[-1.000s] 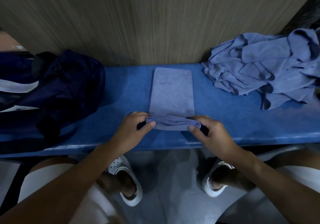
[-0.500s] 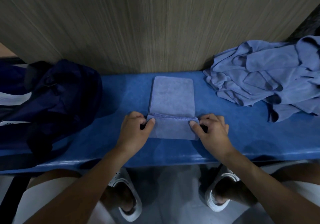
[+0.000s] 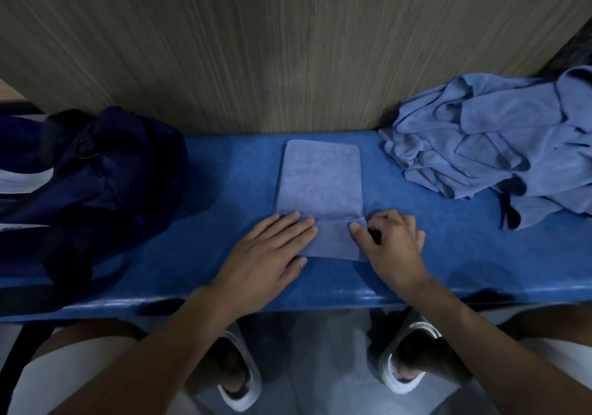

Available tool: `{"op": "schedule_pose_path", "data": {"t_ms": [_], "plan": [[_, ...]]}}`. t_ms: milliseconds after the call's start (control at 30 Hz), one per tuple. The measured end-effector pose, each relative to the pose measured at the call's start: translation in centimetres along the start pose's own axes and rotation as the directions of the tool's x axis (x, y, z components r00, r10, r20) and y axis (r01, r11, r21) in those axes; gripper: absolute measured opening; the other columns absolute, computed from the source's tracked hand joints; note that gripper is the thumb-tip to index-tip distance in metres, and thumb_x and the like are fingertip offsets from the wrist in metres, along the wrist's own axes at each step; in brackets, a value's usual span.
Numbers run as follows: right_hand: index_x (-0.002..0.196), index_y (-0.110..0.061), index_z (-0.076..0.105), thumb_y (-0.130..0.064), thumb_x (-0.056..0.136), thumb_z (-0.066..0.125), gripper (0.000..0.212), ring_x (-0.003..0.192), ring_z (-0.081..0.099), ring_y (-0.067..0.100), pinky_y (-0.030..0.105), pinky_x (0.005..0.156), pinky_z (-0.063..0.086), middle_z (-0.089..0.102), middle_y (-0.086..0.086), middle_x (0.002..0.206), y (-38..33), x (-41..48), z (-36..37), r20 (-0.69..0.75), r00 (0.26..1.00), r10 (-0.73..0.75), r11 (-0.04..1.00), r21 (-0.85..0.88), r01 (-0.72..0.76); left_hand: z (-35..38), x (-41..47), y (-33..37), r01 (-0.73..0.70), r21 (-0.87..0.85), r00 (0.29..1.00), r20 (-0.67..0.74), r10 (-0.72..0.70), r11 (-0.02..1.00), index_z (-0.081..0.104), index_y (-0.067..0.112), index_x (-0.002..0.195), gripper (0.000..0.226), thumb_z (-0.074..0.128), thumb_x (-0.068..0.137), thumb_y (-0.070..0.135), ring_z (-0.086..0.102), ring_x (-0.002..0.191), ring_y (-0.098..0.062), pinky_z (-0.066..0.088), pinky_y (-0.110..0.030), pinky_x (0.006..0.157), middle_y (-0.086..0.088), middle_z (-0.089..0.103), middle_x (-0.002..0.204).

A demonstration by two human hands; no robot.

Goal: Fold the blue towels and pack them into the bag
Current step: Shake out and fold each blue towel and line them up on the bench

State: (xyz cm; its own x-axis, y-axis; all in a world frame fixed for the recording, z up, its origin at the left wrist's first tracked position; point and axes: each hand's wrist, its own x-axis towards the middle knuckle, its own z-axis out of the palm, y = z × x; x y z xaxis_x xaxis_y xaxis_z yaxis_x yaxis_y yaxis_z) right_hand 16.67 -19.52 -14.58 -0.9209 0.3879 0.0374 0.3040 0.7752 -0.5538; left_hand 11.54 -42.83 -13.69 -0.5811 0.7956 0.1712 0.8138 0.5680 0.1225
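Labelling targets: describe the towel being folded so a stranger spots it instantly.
On the long blue bench against the wood-grain wall, look at the middle. The flat, rectangular light-blue towel lies there under both hands, unlike the crumpled heap of blue towels at the right and the dark navy bag at the left.

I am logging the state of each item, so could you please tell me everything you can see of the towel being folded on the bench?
The towel is a pale blue, soft, nappy cloth, folded into a narrow strip lying flat on the blue bench, its far end near the wall. Its near end is turned up over itself, with a stitched hem along that edge. The left hand lies flat on the turned-up part; the right hand pinches its right corner. It lies apart from the bag and the towel pile.
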Motion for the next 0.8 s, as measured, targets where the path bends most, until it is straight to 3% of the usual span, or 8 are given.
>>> {"op": "schedule_pose_path", "data": {"t_ms": [67, 133, 233, 300, 433, 600, 700, 800], "plan": [[0.086, -0.022, 0.059, -0.053, 0.088, 0.054, 0.032, 0.104, 0.04, 0.02, 0.03, 0.081, 0.02, 0.053, -0.007, 0.099, 0.1, -0.1, 0.1, -0.027, 1.0, 0.006, 1.0, 0.026, -0.005, 0.4, -0.1, -0.6, 0.015, -0.016, 0.999, 0.05, -0.014, 1.0, 0.035, 0.021, 0.151, 0.052, 0.033, 0.102, 0.037, 0.02, 0.148, -0.01, 0.022, -0.037, 0.119, 0.007, 0.03, 0.158], [0.105, -0.02, 0.059, -0.054, 0.089, 0.046, 0.039, 0.103, 0.043, 0.023, 0.035, 0.085, 0.03, 0.051, -0.002, 0.107, 0.1, -0.4, -0.3, -0.081, 0.989, -0.126, 0.992, 0.016, 0.127, 0.2, -0.1, -1.0, 0.016, -0.028, 0.996, 0.085, -0.013, 0.999, 0.032, 0.022, 0.152, 0.053, 0.032, 0.102, 0.039, 0.016, 0.149, -0.008, 0.019, -0.036, 0.12, 0.009, 0.025, 0.16], [0.126, -0.015, 0.057, -0.044, 0.092, 0.047, 0.045, 0.118, 0.045, 0.026, 0.041, 0.095, 0.038, 0.047, 0.005, 0.131, 0.6, -0.8, -1.6, 0.034, 0.834, -0.551, 0.823, -0.143, 0.549, 0.1, 0.1, -1.2, 0.013, -0.056, 0.994, 0.111, -0.007, 0.998, 0.028, 0.025, 0.153, 0.057, 0.033, 0.1, 0.045, 0.009, 0.149, -0.005, 0.012, -0.034, 0.12, 0.012, 0.02, 0.161], [0.129, -0.016, 0.058, -0.044, 0.086, 0.054, 0.052, 0.13, 0.042, 0.022, 0.042, 0.101, 0.035, 0.048, 0.0, 0.14, 0.9, -0.9, -2.3, 0.16, 0.749, -0.643, 0.723, -0.193, 0.663, 0.1, 0.2, -1.6, 0.003, -0.088, 0.994, 0.11, 0.007, 0.996, 0.027, 0.026, 0.154, 0.059, 0.036, 0.099, 0.048, 0.007, 0.149, -0.003, 0.01, -0.032, 0.12, 0.013, 0.018, 0.161], [0.131, -0.014, 0.057, -0.033, 0.082, 0.058, 0.053, 0.131, 0.046, 0.018, 0.041, 0.102, 0.036, 0.054, -0.003, 0.139, 1.6, -0.8, -2.1, 0.163, 0.775, -0.611, 0.75, -0.195, 0.632, 0.0, 0.5, -2.6, 0.032, -0.216, 0.997, 0.082, -0.015, 0.976, 0.032, 0.024, 0.152, 0.065, 0.046, 0.089, 0.037, 0.014, 0.147, -0.001, 0.017, -0.032, 0.12, 0.013, 0.025, 0.159], [0.128, -0.013, 0.058, -0.015, 0.077, 0.061, 0.051, 0.127, 0.05, 0.016, 0.03, 0.106, 0.034, 0.059, -0.001, 0.132, 1.8, -0.6, -1.4, 0.082, 0.817, -0.57, 0.817, -0.053, 0.575, -0.4, 0.4, -3.0, 0.197, -0.397, 0.98, 0.059, -0.189, 0.896, 0.04, 0.031, 0.145, 0.073, 0.059, 0.076, 0.016, 0.038, 0.135, -0.006, 0.034, -0.025, 0.11, 0.015, 0.044, 0.147], [0.126, -0.017, 0.057, -0.016, 0.083, 0.057, 0.043, 0.117, 0.055, 0.014, 0.027, 0.102, 0.037, 0.062, -0.005, 0.124, 1.5, -0.5, -1.6, 0.033, 0.874, -0.485, 0.868, 0.136, 0.477, -1.1, 0.8, -2.9, 0.251, -0.48, 0.964, 0.047, -0.261, 0.84, 0.048, 0.035, 0.132, 0.058, 0.061, 0.078, 0.023, 0.056, 0.107, -0.004, 0.048, -0.026, 0.088, 0.015, 0.059, 0.124], [0.12, -0.027, 0.053, -0.021, 0.088, 0.055, 0.033, 0.101, 0.059, 0.004, 0.019, 0.089, 0.044, 0.065, -0.01, 0.111, 1.1, -0.7, -1.9, 0.004, 0.92, -0.392, 0.877, 0.304, 0.372, -1.5, 1.0, -2.4, 0.284, -0.601, 0.942, 0.027, -0.336, 0.747, 0.05, 0.037, 0.12, 0.039, 0.066, 0.087, 0.025, 0.058, 0.098, -0.001, 0.047, -0.018, 0.077, 0.018, 0.061, 0.108]]}}
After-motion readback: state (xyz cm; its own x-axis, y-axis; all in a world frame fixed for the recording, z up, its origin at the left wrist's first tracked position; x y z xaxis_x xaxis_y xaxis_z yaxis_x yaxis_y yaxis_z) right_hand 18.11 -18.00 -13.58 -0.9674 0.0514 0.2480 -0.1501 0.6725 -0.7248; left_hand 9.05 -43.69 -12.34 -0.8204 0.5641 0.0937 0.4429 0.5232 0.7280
